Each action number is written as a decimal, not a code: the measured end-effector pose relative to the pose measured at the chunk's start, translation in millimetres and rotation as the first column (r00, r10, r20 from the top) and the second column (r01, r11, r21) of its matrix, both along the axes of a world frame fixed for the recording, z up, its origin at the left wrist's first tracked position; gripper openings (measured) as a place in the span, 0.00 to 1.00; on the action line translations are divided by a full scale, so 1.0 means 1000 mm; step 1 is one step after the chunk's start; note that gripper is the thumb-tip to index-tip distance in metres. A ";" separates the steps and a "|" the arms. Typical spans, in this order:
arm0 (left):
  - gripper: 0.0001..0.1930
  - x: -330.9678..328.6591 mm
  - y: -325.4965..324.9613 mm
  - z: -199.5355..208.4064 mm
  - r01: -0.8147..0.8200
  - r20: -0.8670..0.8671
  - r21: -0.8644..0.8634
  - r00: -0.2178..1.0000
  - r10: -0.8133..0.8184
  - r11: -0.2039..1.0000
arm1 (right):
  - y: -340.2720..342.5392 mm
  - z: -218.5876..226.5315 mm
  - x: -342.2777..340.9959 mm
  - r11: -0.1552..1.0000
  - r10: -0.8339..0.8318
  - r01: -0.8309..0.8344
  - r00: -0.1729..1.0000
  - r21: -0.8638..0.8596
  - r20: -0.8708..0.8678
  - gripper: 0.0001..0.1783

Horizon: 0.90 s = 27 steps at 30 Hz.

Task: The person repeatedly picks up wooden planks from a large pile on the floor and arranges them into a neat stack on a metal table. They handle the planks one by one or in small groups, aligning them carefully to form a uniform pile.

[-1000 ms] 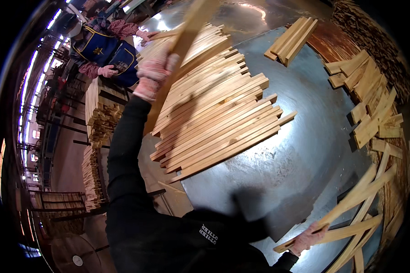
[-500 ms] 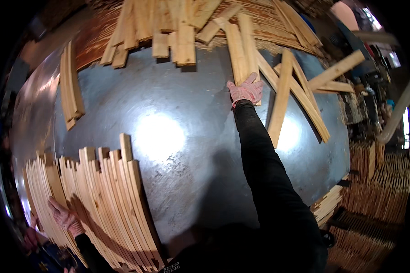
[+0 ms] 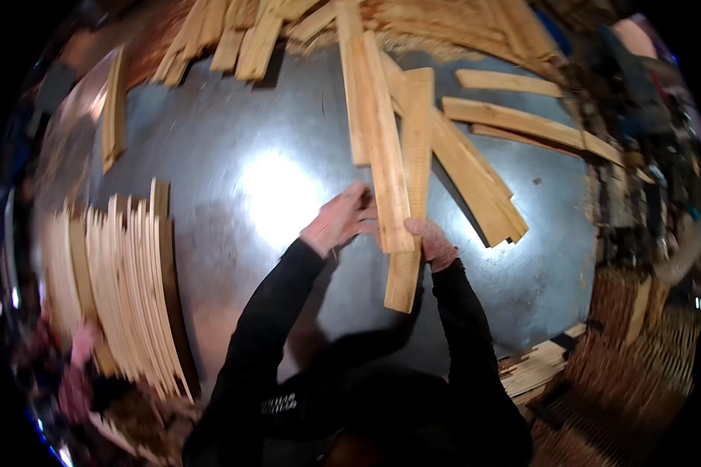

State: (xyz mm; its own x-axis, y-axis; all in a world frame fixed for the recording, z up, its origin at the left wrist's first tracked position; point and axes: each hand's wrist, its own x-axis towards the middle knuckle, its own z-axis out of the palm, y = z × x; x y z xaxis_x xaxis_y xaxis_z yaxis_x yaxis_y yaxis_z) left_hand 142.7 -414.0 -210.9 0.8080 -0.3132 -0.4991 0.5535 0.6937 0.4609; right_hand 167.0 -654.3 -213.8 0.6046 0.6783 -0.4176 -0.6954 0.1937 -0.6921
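Two long pale wooden slats [image 3: 385,148] lie lengthways on the shiny metal table [image 3: 234,124], one partly over the other. My left hand [image 3: 339,220] touches the left edge of the upper slat near its near end. My right hand [image 3: 431,242] grips the second slat [image 3: 410,194] close to its near end. Both sleeves are black. More slats [image 3: 475,175] lie crossed just right of these two.
A neat row of stacked slats [image 3: 125,288] fills the table's left side. A loose heap of slats [image 3: 257,31] lines the far edge, and a single slat [image 3: 114,109] lies at far left. Another person's hand [image 3: 74,373] shows at lower left. Wood stacks [image 3: 537,370] sit right.
My view has swung from the left stack to the table's middle. My right hand, stretched to the far slats half a second ago, is now close in, and both hands are on two slats.
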 end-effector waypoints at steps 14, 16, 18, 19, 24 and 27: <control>0.12 -0.068 0.038 0.069 -0.131 0.230 0.850 0.963 0.137 -0.510 | 0.035 0.058 0.090 0.161 0.879 0.605 0.271 -0.779 0.392 0.62; 0.12 -0.050 0.127 0.043 -0.166 0.240 0.643 0.971 -0.009 -0.747 | 0.049 0.061 0.099 0.196 0.885 0.519 0.273 -0.832 0.378 0.65; 0.15 -0.019 0.185 0.053 -0.391 0.385 0.441 0.895 -0.223 -0.808 | 0.045 0.063 0.095 0.247 0.860 0.429 0.316 -0.869 0.401 0.66; 0.19 -0.012 0.223 0.042 -0.489 0.481 0.361 0.827 -0.291 -0.794 | 0.045 0.061 0.088 0.274 0.866 0.442 0.273 -0.854 0.419 0.66; 0.39 0.059 0.213 0.056 -0.195 0.122 0.817 0.978 -0.167 -0.543 | 0.002 0.052 0.066 0.208 0.877 0.437 0.312 -0.875 0.365 0.67; 0.47 0.050 0.172 0.058 -0.041 -0.059 0.779 0.989 -0.138 -0.626 | -0.039 0.053 0.021 0.109 0.894 0.397 0.362 -0.911 0.265 0.68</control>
